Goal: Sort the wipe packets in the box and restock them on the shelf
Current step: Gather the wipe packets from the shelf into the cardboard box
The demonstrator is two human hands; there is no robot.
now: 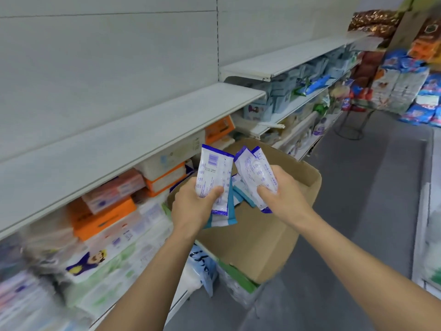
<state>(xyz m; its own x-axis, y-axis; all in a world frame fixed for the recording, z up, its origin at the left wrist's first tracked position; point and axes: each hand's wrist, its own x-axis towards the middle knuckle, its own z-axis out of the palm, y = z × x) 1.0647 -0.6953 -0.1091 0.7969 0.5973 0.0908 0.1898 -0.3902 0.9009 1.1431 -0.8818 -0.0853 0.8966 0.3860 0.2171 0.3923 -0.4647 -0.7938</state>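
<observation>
An open cardboard box [269, 225] stands on the floor beside the shelf unit. Above it my left hand [191, 206] grips a small stack of wipe packets [213, 173], white with dark blue ends on top and teal-edged ones underneath. My right hand [284, 194] grips two more white and blue wipe packets [255, 170], tilted to the left. More teal-edged packets [241, 194] lie inside the box between my hands. The white shelf board [133, 130] above the box is bare.
The lower shelf holds orange and white tissue boxes [105, 216] and soft packs. Further right, shelves [298, 56] carry blue and green packets. Stacked goods [401, 87] and a wire stand [353, 125] sit at the aisle's end. Grey floor [358, 199] runs to the right.
</observation>
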